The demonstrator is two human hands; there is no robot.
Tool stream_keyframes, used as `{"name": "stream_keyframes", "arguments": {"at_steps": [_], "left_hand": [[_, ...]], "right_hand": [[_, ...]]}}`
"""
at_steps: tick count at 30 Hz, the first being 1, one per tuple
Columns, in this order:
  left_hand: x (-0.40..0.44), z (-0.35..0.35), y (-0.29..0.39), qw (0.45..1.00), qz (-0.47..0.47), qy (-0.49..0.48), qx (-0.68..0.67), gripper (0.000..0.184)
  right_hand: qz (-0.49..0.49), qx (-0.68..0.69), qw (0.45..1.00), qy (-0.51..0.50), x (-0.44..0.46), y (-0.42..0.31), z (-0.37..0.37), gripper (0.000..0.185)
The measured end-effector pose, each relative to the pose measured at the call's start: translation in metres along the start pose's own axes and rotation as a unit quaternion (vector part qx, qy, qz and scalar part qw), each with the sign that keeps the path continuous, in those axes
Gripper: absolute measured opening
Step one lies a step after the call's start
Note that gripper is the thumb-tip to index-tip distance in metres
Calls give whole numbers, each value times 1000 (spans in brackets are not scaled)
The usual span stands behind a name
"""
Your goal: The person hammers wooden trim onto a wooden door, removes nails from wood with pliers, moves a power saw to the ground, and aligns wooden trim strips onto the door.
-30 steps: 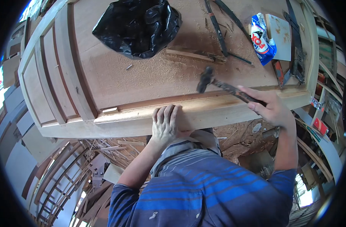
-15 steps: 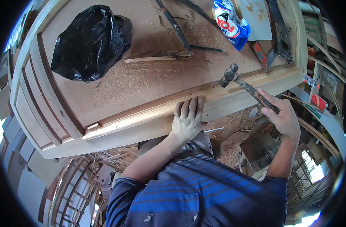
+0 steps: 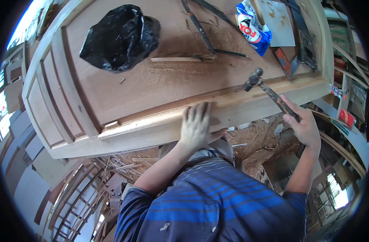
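My right hand [image 3: 304, 126] is closed around the dark, worn handle of a ball-peen hammer [image 3: 274, 97]. The hammer's metal head is raised over the near rail of a large wooden panel [image 3: 152, 137], apart from the wood as far as I can see. Resting on that rail's edge is my left hand [image 3: 195, 128], its fingers stretched across the moulding and slightly blurred, the thumb out to the side. It holds nothing that I can see. A thin moulding strip [image 3: 148, 117] runs along the rail's inner edge beside my left fingers.
On the panel lie a black plastic bag [image 3: 116, 38], a wood offcut [image 3: 176, 59], a chisel-like tool [image 3: 200, 30], a blue-and-white packet [image 3: 253, 30], sandpaper [image 3: 276, 24] and a red-and-dark metal tool [image 3: 283, 60]. Wood shavings and scraps [image 3: 253, 139] cover the floor below.
My left hand has slid left along the rail. The hammer stays raised in my right hand. The view has shifted, so the panel appears further right.
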State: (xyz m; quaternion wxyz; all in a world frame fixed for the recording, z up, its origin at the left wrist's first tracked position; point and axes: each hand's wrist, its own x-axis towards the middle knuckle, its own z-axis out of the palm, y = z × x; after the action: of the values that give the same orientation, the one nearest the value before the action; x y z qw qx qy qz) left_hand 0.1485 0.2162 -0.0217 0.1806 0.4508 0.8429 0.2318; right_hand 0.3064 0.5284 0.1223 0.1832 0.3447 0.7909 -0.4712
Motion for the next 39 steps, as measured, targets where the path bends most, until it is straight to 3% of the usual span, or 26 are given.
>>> {"name": "stream_keyframes", "arguments": {"at_steps": [3,7,12,18,24,32,39], "left_hand": [[-30,-33,-39,998,-53,1,39,88],[-62,-60,-68,994,-70,56,68,75],[-61,-45,-70,987,-82,104,90,54],[-74,-60,-87,980,-73,153,104,52],[-78,-63,-71,976,-78,169,112,55],[-64,-67,-69,986,-79,101,110,54],[-62,-71,-48,983,-104,97,119,46]], "right_hand": [[6,8,999,31,-22,20,10,57],[115,170,976,74,-48,38,35,58],[46,233,967,97,-54,24,72,60],[-50,290,951,95,-67,36,124,59],[-75,359,924,106,-84,54,182,60],[-90,375,918,91,-72,88,162,59],[-87,321,941,72,-46,116,137,61]]}}
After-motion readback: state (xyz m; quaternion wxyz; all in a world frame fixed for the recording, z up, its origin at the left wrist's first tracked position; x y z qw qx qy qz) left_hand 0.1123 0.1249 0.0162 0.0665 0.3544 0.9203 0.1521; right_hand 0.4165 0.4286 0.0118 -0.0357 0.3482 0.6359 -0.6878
